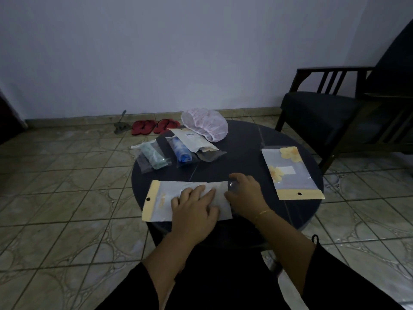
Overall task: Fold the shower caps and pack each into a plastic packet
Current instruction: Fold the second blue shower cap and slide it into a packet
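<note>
A plastic packet [165,198] with a tan header strip lies flat at the near edge of the round dark table [243,157]. My left hand [194,209] presses flat on it with straight fingers. My right hand [244,193] is at the packet's open right end, fingers curled round a dark crumpled piece there; what it is I cannot tell. A pink shower cap [204,124] lies unfolded at the table's far side. Two packets hold rolled caps, one green [154,156], one blue [183,152]. An empty flower-printed packet [290,173] lies on the right.
A white packet with a label [193,139] lies between the blue roll and the pink cap. A dark armchair [335,113] stands at the right. Red sandals [154,126] sit on the tiled floor by the wall.
</note>
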Demonstrator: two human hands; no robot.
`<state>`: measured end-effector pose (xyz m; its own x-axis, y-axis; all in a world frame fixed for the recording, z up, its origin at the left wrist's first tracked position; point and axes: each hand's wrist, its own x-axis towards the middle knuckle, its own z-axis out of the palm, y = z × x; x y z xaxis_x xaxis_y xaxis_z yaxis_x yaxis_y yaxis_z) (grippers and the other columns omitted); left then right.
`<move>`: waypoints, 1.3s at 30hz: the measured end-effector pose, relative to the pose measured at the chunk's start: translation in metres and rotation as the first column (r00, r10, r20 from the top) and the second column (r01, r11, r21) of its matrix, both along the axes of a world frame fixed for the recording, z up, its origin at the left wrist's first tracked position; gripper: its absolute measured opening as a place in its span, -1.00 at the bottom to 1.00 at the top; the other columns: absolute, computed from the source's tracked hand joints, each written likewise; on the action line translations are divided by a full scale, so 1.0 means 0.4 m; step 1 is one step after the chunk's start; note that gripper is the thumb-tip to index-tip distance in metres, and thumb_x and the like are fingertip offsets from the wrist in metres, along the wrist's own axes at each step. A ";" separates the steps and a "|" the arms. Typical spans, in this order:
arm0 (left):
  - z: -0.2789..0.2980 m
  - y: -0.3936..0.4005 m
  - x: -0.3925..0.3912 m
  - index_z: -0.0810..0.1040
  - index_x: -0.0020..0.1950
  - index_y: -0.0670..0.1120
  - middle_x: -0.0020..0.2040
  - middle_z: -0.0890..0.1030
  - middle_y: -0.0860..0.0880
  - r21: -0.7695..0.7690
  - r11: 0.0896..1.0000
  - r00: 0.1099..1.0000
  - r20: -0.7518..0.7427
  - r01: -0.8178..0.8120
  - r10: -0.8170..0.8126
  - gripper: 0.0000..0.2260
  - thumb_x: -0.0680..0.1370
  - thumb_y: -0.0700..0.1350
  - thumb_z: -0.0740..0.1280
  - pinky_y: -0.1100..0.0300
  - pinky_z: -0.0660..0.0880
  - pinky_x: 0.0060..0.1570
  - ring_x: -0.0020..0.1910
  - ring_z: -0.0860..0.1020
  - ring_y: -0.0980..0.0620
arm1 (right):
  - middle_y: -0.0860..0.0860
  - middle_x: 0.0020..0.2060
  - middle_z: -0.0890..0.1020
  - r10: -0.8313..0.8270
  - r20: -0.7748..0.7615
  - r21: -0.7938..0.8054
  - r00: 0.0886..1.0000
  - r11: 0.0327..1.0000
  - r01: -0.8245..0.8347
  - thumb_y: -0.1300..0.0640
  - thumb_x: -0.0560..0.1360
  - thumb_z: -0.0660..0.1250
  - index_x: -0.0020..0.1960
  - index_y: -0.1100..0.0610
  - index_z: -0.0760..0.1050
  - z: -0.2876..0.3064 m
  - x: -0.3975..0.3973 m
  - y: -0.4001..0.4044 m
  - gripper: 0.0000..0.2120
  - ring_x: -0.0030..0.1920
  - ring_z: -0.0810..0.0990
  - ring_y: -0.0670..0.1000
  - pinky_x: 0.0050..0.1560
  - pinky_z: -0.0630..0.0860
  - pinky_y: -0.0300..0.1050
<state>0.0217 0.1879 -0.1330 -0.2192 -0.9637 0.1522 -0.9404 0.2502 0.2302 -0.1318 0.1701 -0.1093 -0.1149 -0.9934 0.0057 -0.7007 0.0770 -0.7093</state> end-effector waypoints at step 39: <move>0.091 -0.638 0.006 0.45 0.31 0.15 0.28 0.51 -0.08 0.341 0.894 0.590 -0.671 -0.292 0.449 -0.56 0.42 0.06 0.25 -0.06 0.27 0.37 0.24 0.45 -0.14 | 0.07 0.53 -0.07 -0.040 -0.517 -0.057 0.855 0.998 0.012 -0.07 0.54 0.17 0.53 -0.01 -0.09 0.083 -0.001 -0.758 -0.33 0.52 -0.11 0.16 0.44 0.03 0.27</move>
